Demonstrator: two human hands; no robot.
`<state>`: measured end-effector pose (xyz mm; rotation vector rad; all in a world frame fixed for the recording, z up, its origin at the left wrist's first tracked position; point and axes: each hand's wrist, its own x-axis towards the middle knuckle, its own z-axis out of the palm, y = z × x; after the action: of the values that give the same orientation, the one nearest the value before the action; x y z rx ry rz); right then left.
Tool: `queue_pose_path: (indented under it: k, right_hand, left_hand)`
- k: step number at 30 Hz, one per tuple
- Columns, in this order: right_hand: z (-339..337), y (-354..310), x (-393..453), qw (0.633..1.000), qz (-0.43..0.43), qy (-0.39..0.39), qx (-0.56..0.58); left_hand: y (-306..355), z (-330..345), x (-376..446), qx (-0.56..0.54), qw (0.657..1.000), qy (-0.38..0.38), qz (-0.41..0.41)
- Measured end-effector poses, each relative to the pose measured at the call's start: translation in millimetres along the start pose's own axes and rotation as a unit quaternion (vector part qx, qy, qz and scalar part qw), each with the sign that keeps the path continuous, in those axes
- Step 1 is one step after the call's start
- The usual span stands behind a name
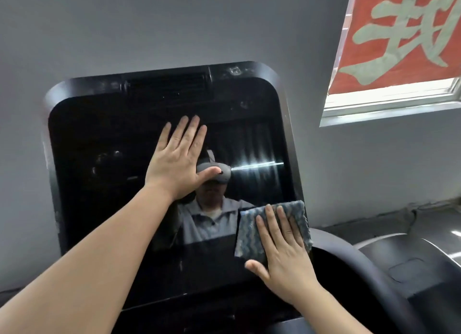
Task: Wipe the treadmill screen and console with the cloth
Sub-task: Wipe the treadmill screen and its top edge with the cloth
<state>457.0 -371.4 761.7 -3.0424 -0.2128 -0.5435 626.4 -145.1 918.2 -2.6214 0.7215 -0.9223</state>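
One cloth (252,230), blue-grey with a wavy weave, is pressed flat under the right hand (283,255); the grip is not closed, fingers straight and together on the fabric, thumb spread out to the left, off the cloth. The cloth is located at the lower right corner of the one treadmill screen (119,184), its right edge overlapping the dark frame. Up and to the left of that hand, the left hand (178,159) is laid palm-down on the glass near the screen's centre, fingers extended and slightly fanned, thumb out to the right; nothing is held. Both forearms are extended upward from the lower edge of view. Below and right of the cloth, the dark rounded console (374,278) is seen. One red banner (399,34) is noted at a window, upper right.
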Motion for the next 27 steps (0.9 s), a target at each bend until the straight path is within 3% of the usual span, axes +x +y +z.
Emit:
queue_pose_path:
  k: [5, 10, 14, 21, 27]
  right_hand:
    - [9.5, 1.4, -10.9, 1.000, -0.010, -0.002, 0.001]
    - [-26.8, 5.8, 68.5, 0.999, 0.023, 0.044, 0.005]
    - [-51.8, 5.5, 108.5, 0.999, 0.039, 0.038, 0.006]
    - [4.6, -10.7, -0.4, 1.000, 0.011, 0.019, 0.014]
    - [6.3, -9.0, 13.6, 0.999, -0.023, 0.027, -0.021]
  left_hand:
    - [-0.9, -1.0, 1.6, 0.001, 1.000, 0.005, 0.002]
    - [0.3, -0.6, 0.3, 0.002, 1.000, 0.007, 0.006]
    - [0.9, -1.0, 0.0, -0.004, 1.000, 0.014, 0.009]
    - [-1.9, -3.1, 1.3, 0.000, 1.000, 0.005, 0.004]
    - [-5.5, -5.0, 2.3, -0.036, 0.999, 0.022, 0.010]
